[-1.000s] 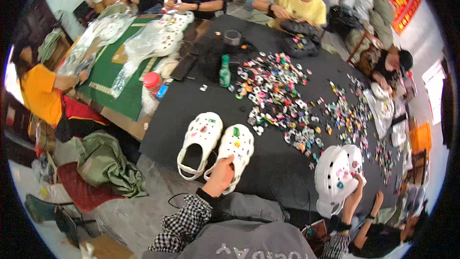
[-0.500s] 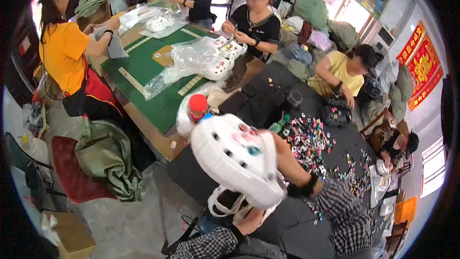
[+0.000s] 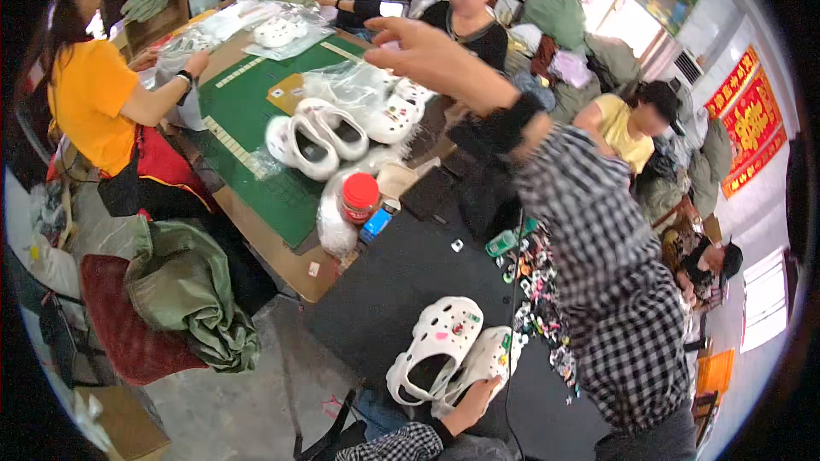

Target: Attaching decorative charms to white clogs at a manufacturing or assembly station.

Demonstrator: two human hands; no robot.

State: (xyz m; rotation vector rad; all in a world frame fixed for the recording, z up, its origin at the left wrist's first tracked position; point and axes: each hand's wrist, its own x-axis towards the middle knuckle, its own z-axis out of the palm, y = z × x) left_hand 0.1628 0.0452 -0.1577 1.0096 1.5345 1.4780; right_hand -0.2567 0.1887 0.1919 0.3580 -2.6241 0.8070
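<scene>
Low in the middle, a pair of white clogs rests at the black table's near edge: the left clog (image 3: 450, 330) has pink and red-green charms, the right clog (image 3: 491, 354) has green ones. My left hand (image 3: 474, 401) is closed on the right clog's heel end. Raised high above the tables, my right hand (image 3: 444, 60) is stretched out with its fingers extended, holding nothing. Beyond it to the left, another pair of white clogs (image 3: 312, 149) lies on the green table (image 3: 248, 111), beside a decorated clog (image 3: 395, 119) with clear plastic around it.
Loose charms (image 3: 547, 324) lie heaped on the black table (image 3: 367, 290) under my right arm. Near them is a green can (image 3: 501, 243). A red-lidded jar (image 3: 360, 196) and a blue box (image 3: 378, 222) stand at the tables' junction. Several people work around the tables.
My right hand has left the clog near me and reached far forward. The large clog held up before me is gone from there. A pair of clogs now lies on the green table.
</scene>
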